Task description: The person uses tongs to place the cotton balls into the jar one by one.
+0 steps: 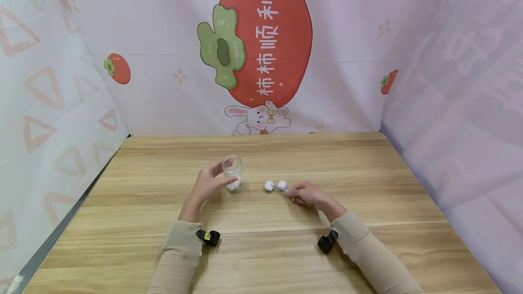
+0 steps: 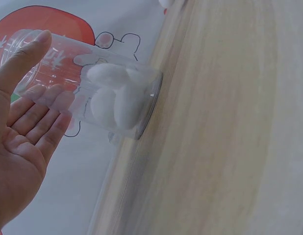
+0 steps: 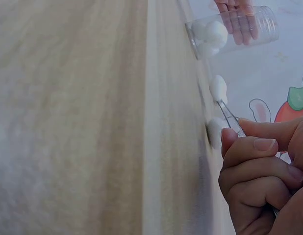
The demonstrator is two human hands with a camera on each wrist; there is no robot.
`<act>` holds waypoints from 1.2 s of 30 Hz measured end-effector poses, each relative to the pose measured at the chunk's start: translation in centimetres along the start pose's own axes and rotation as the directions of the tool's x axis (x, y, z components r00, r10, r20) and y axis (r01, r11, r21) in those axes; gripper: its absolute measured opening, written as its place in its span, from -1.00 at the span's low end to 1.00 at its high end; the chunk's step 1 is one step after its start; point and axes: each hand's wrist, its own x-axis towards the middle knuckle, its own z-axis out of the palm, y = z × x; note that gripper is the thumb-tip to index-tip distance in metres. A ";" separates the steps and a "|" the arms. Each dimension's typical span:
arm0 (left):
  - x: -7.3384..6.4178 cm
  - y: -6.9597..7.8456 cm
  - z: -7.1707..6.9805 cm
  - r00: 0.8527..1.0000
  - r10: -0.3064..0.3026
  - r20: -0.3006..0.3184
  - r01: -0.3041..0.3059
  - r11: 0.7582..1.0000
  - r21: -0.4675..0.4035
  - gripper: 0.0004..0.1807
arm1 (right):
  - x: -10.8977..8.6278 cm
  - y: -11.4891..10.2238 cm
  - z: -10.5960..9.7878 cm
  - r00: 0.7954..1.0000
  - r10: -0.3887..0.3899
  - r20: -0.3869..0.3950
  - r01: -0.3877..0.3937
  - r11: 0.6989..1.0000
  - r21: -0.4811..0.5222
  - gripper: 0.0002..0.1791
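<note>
My left hand [image 1: 207, 183] holds a clear plastic jar [image 2: 68, 63] near its open mouth, thumb on one side and fingers on the other. The jar stands upright on the table with several white cotton balls [image 2: 117, 98] at its bottom. My right hand [image 1: 308, 194] grips metal tweezers [image 3: 232, 117] between thumb and curled fingers. At the tweezers' tips is one cotton ball [image 3: 218, 88], to the right of the jar in the head view. A second cotton ball [image 1: 282, 184] lies close by on the table, just beyond the tweezers.
The wooden table [image 1: 261, 257] reaches back to a printed cloth backdrop [image 1: 163, 22], with cloth also hanging along both sides. A small black camera is strapped to each wrist, the left camera [image 1: 211, 238] and the right camera [image 1: 326, 243].
</note>
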 end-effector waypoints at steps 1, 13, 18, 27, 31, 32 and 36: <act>-0.2 0.5 0.0 1.000 -0.002 0.002 0.002 1.000 0.002 -0.25 | -0.1 -0.1 -0.1 1.000 0.000 0.001 0.000 1.000 0.003 -0.69; -0.6 1.7 -0.1 1.000 0.004 0.007 -0.004 1.000 -0.001 -0.28 | -0.5 -0.8 -0.7 0.999 -0.036 -0.017 0.036 0.999 0.014 -0.69; -0.4 1.5 -0.2 1.000 0.006 0.007 -0.006 1.000 -0.027 -0.30 | -0.6 -1.3 -1.0 0.998 -0.063 -0.017 0.063 0.998 0.012 -0.67; -0.5 1.4 -0.1 1.000 0.000 0.009 0.001 1.000 -0.031 -0.30 | -0.9 -1.9 -1.2 0.996 -0.083 -0.019 0.083 0.996 0.018 -0.68; -0.6 1.5 -0.1 1.000 0.000 0.012 0.000 1.000 -0.031 -0.29 | -1.0 -2.4 -1.4 0.995 -0.096 -0.017 0.097 0.995 0.033 -0.68; -0.6 1.5 -0.1 1.000 0.001 0.012 0.000 1.000 -0.031 -0.28 | -1.1 -2.5 -1.4 0.995 -0.097 -0.019 0.098 0.995 0.033 -0.68; -0.6 1.5 -0.1 1.000 -0.001 0.012 0.001 1.000 -0.023 -0.27 | -1.1 -2.8 -1.5 0.994 -0.111 -0.011 0.111 0.994 0.014 -0.68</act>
